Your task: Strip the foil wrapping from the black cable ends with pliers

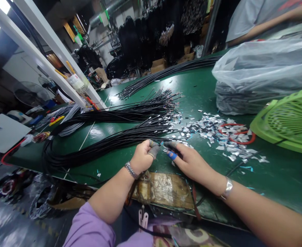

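Green matting covers the workbench (281,171), where a long bundle of black cables (101,144) stretches from the left edge to the hands. Left hand (140,157) is clenched around the cable ends; right hand (189,161), its fingertips taped, pinches the tip of one wire beside it. Foil scraps (212,130) litter the mat just beyond, near a green plastic basket (289,120) and a clear plastic bag (264,68).

A single head-worn camera looks forward and down from just above the near edge of the green table (197,89), close over the left hand (140,158) and right hand (192,164), taking in the workshop beyond, tilted.
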A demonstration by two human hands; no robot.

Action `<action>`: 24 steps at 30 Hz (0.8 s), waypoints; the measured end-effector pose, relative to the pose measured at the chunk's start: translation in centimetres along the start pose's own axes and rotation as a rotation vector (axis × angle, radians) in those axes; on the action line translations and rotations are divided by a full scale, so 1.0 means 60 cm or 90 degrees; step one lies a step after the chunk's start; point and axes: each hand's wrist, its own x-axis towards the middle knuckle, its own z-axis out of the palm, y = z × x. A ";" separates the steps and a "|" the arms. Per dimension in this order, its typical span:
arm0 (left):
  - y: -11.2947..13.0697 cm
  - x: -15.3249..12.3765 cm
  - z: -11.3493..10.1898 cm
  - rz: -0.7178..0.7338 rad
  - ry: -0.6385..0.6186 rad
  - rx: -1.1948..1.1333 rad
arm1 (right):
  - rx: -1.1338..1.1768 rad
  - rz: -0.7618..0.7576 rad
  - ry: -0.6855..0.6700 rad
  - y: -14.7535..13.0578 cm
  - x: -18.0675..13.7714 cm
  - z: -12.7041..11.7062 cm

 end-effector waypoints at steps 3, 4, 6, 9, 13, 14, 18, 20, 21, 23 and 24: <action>-0.010 0.001 -0.001 0.030 0.009 0.038 | -0.002 0.002 0.004 0.000 0.000 -0.001; -0.014 0.002 -0.001 0.041 0.013 0.054 | -0.002 0.001 0.004 -0.001 0.000 -0.001; -0.022 0.002 -0.002 0.059 0.021 0.087 | -0.001 -0.002 0.003 -0.002 -0.001 0.000; -0.025 0.001 -0.004 0.066 0.024 0.109 | -0.015 -0.018 0.012 -0.003 -0.003 0.000; -0.013 -0.002 -0.003 0.051 0.018 0.072 | -0.069 -0.069 0.051 -0.003 -0.007 0.001; -0.010 -0.002 -0.002 0.047 0.015 0.061 | -0.078 -0.079 0.058 -0.003 -0.007 0.001; -0.009 -0.001 -0.001 0.041 0.011 0.055 | -0.058 -0.050 0.027 -0.003 -0.004 0.000; -0.014 -0.001 -0.001 0.043 0.009 0.075 | -0.025 -0.029 -0.001 -0.003 -0.001 0.000; -0.017 0.000 -0.001 0.045 0.009 0.087 | -0.010 -0.023 -0.009 -0.004 0.000 0.001; -0.020 0.000 -0.001 0.050 0.006 0.109 | 0.005 -0.018 -0.016 -0.003 0.001 0.002; -0.021 -0.001 -0.001 0.052 0.004 0.117 | 0.005 -0.017 -0.017 -0.003 0.001 0.003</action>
